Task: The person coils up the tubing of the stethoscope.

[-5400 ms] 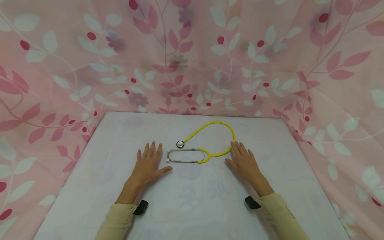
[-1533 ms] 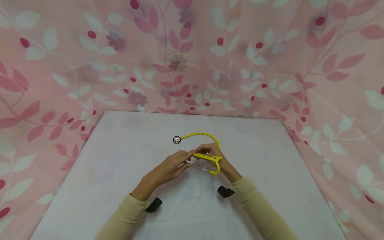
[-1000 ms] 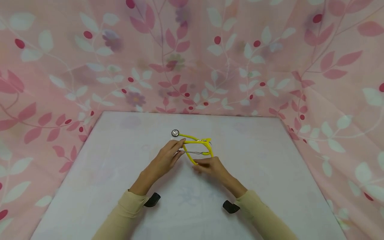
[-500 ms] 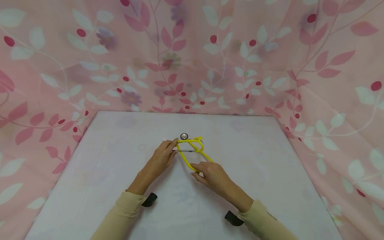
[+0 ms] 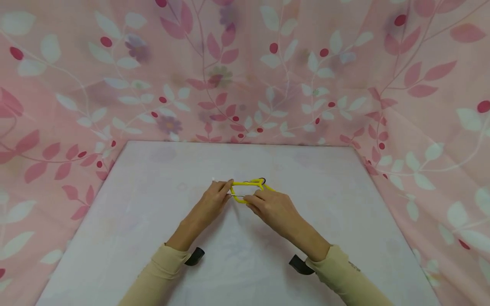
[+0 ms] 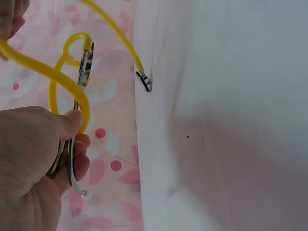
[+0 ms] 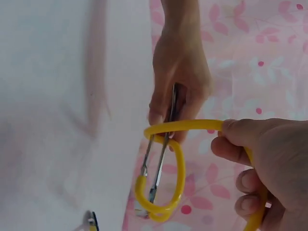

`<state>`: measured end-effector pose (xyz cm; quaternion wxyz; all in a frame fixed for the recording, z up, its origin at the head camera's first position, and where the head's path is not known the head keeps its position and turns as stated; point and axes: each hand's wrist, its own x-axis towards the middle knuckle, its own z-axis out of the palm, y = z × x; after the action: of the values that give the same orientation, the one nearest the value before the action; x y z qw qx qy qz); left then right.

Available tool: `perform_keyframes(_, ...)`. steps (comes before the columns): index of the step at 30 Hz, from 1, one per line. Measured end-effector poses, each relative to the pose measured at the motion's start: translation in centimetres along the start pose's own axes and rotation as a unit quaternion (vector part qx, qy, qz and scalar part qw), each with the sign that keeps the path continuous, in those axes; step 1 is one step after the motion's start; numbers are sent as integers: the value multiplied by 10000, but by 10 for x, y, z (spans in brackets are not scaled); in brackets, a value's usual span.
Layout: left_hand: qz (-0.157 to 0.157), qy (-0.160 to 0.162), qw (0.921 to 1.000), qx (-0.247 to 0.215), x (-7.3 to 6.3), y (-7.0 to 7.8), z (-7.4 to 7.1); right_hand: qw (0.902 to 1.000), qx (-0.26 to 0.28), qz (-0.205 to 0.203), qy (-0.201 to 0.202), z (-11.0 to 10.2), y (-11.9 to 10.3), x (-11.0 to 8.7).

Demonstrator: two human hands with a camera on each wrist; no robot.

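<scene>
While the left hand (image 5: 208,202) pinches the metal ear tubes (image 7: 160,165) of the yellow-and-silver stethoscope (image 5: 246,184) above the white table (image 5: 115,221), the right hand (image 5: 274,209), pinching flexible tubing (image 7: 192,125), is now nearer. Coiling seems under way.

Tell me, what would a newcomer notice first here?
Probably the bright yellow stethoscope, held over the white table between the left hand and the right hand. Next comes the pink, leafy cloth behind the table and at its sides.
</scene>
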<state>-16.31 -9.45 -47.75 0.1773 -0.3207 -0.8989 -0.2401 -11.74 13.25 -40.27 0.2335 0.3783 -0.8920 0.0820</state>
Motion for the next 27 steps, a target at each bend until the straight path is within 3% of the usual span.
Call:
perform_keyframes(7, 439, -88, 9990, 13, -5, 11, 1, 9996, 217, -155, 117, -3, 20, 21)
perform_keyframes(14, 916, -60, 9958, -52, -8, 16, 1, 9955, 942, 75, 21, 10, 44, 30)
perform_keyframes(18, 1157, -50, 9932, -128, -10, 16, 0, 9859, 1636, 309, -189, 19, 57, 30)
perform_keyframes(21, 1264, -34, 9917, -214, -11, 15, -2, 9685, 2391, 567, -410, 26, 68, 28)
perform_keyframes(24, 1331, 12, 9905, -339, -12, 15, -2, 9407, 3211, 832, -707, 33, 77, 26)
perform_keyframes(27, 1356, 50, 9896, -476, -11, 18, -3, 9020, 4017, 1155, -1079, 38, 84, 23)
